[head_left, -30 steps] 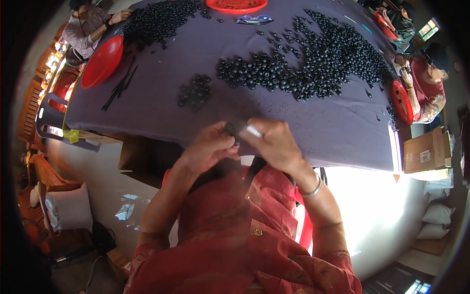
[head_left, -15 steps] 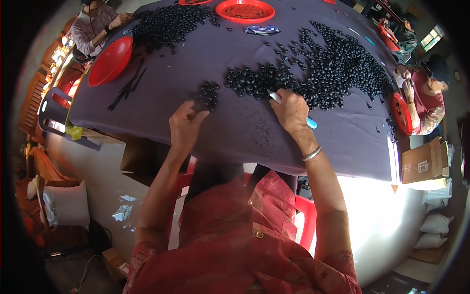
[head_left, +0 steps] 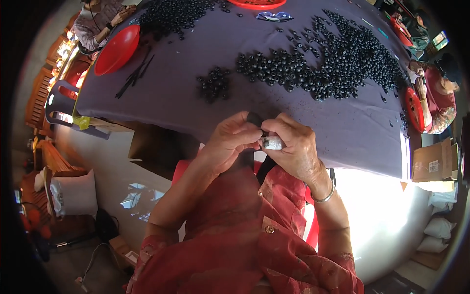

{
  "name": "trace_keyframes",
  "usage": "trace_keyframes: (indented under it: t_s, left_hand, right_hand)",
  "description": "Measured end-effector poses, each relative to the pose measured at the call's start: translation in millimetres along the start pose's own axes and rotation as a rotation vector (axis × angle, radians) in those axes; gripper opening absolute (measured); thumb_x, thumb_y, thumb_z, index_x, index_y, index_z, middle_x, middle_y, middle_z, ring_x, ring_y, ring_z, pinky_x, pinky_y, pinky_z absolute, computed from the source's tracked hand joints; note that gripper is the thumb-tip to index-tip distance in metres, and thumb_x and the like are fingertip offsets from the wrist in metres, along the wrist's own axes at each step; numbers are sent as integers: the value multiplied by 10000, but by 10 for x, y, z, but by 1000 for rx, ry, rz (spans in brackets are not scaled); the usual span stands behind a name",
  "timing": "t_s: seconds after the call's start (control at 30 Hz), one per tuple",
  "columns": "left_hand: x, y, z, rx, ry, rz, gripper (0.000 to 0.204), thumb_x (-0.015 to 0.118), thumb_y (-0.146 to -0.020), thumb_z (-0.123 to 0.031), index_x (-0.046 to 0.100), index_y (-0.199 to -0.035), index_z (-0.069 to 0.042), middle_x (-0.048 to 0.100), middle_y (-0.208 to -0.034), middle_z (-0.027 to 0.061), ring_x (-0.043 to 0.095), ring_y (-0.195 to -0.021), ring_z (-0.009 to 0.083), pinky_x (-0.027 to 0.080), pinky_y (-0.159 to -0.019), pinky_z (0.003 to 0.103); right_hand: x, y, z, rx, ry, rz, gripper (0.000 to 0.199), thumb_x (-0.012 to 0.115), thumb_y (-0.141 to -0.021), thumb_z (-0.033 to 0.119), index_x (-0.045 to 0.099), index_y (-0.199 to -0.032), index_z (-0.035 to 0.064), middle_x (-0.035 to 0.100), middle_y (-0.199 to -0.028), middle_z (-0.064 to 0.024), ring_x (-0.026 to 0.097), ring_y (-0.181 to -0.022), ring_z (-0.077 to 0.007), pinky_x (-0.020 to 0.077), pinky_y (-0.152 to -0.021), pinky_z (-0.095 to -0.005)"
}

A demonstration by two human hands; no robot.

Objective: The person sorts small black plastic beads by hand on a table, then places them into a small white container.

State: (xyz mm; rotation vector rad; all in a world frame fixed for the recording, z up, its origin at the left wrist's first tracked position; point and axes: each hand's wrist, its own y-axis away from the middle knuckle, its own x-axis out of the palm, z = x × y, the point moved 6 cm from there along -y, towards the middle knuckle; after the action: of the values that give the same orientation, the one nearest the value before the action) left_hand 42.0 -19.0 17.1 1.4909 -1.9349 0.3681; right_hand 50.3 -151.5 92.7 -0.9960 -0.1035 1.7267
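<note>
Both of my hands meet just over the table's front edge. My left hand (head_left: 234,138) is closed in a pinch, with a small dark piece (head_left: 254,119) showing at its fingertips; its exact shape is mostly covered. Beside it, my right hand (head_left: 293,142) grips a slim tool with a white-wrapped part (head_left: 273,143), its working end hidden between the hands. Beyond them lies a little cluster of shiny black round pieces (head_left: 213,84), like beads or berries. A far larger spread of them (head_left: 338,63) covers the right side of the table.
Purple cloth covers the table (head_left: 181,105). A red basin (head_left: 118,50) and thin dark sticks (head_left: 135,74) lie at left. Eyeglasses (head_left: 274,17) and a red tray (head_left: 257,4) are farther back. Other people sit at left and right, one near a red plate (head_left: 414,110). Another black pile (head_left: 171,20) is far left.
Both hands have drawn back from the black pieces toward me and come together. My left hand has left the small cluster; the tool in my right hand has moved away from the big spread.
</note>
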Motion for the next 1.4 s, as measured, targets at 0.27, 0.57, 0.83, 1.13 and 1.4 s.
trace_keyframes:
  t_s: [0.27, 0.57, 0.83, 1.13, 1.4]
  left_hand:
    - [139, 47, -100, 63, -22, 174, 282, 607, -874, -28, 509, -1138, -35, 596, -962, 16, 571, -911, 89, 472, -785, 233]
    - [145, 104, -81, 99, -43, 129, 262, 595, -879, -27, 510, -1127, -45, 583, -966, -4, 564, -922, 87, 471, -806, 237]
    - [183, 77, -43, 44, 49, 163, 221, 590, -891, -68, 508, -1096, -56, 584, -959, 14, 587, -903, 121, 499, -778, 297]
    - [183, 80, -53, 24, 74, 190, 213, 597, -900, -117, 502, -1082, -60, 579, -932, 33, 583, -791, 137, 501, -722, 304]
    - [181, 112, -91, 65, 164, 182, 228, 575, -911, -114, 485, -1116, -76, 569, -893, 21, 542, -842, 126, 490, -752, 312]
  right_hand:
    - [40, 35, -88, 54, -377, 98, 263, 772, -691, -14, 671, -928, 32, 585, -736, -25, 561, -662, -96, 453, -586, -241]
    - [60, 72, -98, 62, -377, 22, 253, 788, -675, 0, 677, -898, 41, 583, -730, -22, 547, -648, -102, 446, -585, -241]
    - [47, 68, -49, 39, -337, 11, 239, 785, -680, 7, 675, -889, 43, 596, -738, -36, 572, -658, -120, 457, -594, -244]
    - [97, 77, -102, 196, -657, 75, 125, 697, -798, 13, 673, -920, 6, 605, -752, -31, 571, -681, -103, 465, -624, -245]
    - [-77, 49, -119, 143, -286, 19, 206, 677, -814, 75, 644, -1002, -1, 582, -763, -36, 554, -706, -102, 449, -659, -237]
